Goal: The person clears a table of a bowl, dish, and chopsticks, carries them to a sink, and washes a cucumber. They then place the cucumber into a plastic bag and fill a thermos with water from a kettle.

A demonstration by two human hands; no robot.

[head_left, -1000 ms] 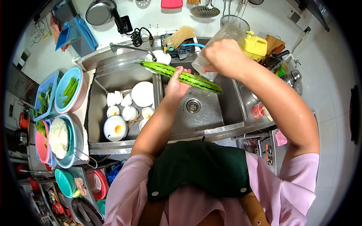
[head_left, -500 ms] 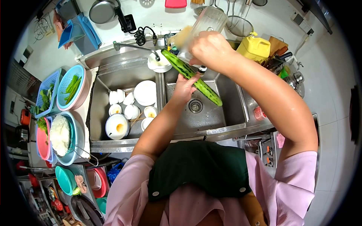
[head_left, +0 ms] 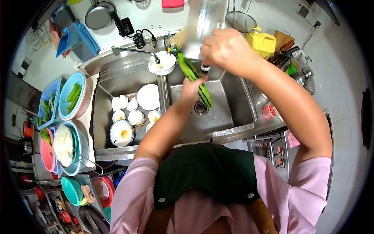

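My left hand (head_left: 191, 89) is closed around the lower part of a long green cucumber (head_left: 189, 68), bright green with dark stripes. The cucumber slants over the right sink basin (head_left: 218, 103), its lower end near the drain (head_left: 201, 108). My right hand (head_left: 222, 50) is a fist just above and to the right of the cucumber. A pale, see-through shape (head_left: 204, 27), smeared by motion, rises beside these fingers; I cannot tell what they hold. Between my hands shows a small black and silver spout (head_left: 204, 69).
White bowls and cups (head_left: 135, 117) lie in the left basin. A white bowl (head_left: 162, 63) sits under the tap (head_left: 136, 51). Baskets of greens (head_left: 73, 95) and a bowl of white shreds (head_left: 63, 145) stand left. A yellow jug (head_left: 261, 42) is at the back right.
The cucumber has turned steeper, its lower end swinging left toward the drain. My right hand has shifted slightly up and to the right. The view has moved a little.
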